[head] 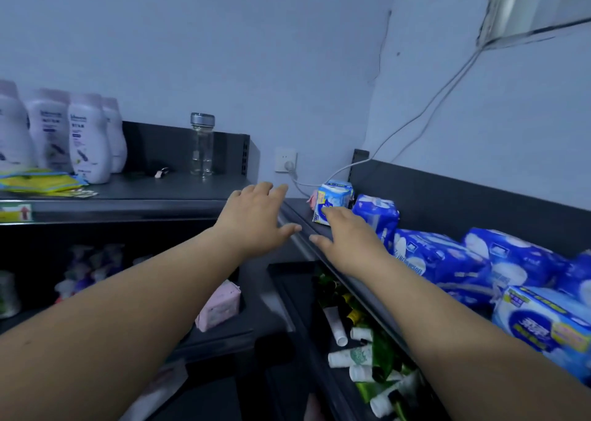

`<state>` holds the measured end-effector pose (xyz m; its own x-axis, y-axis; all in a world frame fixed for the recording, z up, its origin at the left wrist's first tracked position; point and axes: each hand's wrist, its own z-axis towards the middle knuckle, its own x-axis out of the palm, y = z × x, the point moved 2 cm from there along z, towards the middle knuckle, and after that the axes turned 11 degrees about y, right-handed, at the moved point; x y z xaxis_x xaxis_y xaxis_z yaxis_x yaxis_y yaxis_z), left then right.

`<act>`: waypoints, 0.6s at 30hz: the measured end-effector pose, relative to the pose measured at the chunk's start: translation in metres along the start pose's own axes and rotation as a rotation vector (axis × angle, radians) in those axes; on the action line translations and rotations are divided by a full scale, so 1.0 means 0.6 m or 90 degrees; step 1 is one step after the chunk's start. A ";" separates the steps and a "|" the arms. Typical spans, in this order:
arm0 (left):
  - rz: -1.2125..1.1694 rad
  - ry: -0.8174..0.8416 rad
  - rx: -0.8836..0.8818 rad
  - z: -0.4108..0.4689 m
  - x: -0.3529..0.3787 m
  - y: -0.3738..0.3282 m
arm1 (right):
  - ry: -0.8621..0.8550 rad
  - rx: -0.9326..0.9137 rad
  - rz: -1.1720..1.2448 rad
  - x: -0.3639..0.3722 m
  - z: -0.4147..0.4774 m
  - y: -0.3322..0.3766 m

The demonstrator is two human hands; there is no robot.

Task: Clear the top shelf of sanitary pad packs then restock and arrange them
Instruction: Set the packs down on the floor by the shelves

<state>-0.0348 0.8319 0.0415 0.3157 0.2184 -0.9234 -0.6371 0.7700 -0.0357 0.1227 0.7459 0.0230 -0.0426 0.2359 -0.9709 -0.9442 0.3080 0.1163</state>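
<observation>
Several blue and white sanitary pad packs lie along the dark top shelf on the right. The farthest one is a small light-blue pack standing near the shelf's far end, with a darker blue pack beside it. My right hand stretches out with straight fingers, its fingertips touching the front of the small light-blue pack. My left hand hovers flat and empty just left of that shelf's far end. A large pack sits nearest me at the right.
A second dark shelf on the left carries white lotion bottles, a clear glass bottle and yellow packets. A wall socket with a white cable is in the corner. Tubes fill the lower right shelf; a pink pack lies lower left.
</observation>
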 end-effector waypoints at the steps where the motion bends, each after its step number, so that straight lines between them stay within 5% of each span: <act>1: -0.002 -0.004 -0.006 0.007 0.000 0.002 | 0.001 -0.001 0.003 0.002 0.009 -0.001; 18: -0.004 0.011 0.006 0.235 0.042 0.159 | 0.023 0.024 0.052 0.096 0.279 0.045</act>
<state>0.0115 0.9951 0.0686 0.3072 0.2025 -0.9299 -0.6283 0.7771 -0.0384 0.1497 0.9222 0.0054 -0.1307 0.2288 -0.9647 -0.9242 0.3240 0.2020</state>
